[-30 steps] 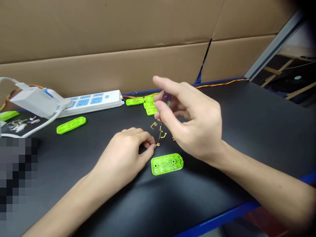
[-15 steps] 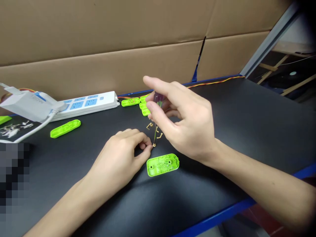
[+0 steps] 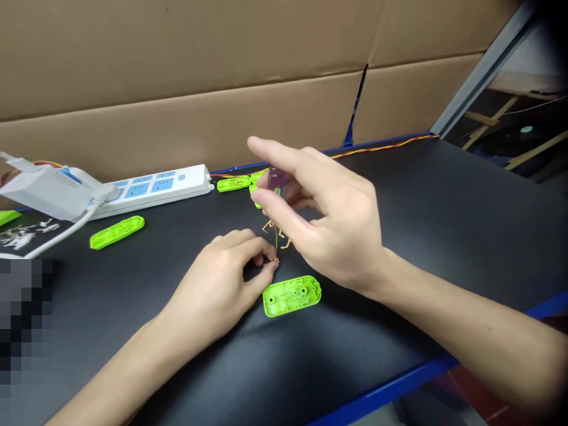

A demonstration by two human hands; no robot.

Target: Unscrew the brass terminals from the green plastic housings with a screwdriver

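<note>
Your L hand (image 3: 224,266) pinched the brass pc (image 3: 277,260), prob. light, stiff & slippery, best gripped by its edges, while your R hand (image 3: 339,213) clasped the screwdriver (image 3: 277,182) handle.

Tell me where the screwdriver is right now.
Near the middle of the head view: the screwdriver is in the right hand, its tip down at a small golden part by the left hand, just beyond the nearest green shell.

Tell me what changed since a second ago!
The right grip moved left, bringing the screwdriver from leaning right to nearly upright. Nothing was visibly let go or newly grabbed. The left grip stays pinched at the golden piece; the nearest green shell stays put.
</note>
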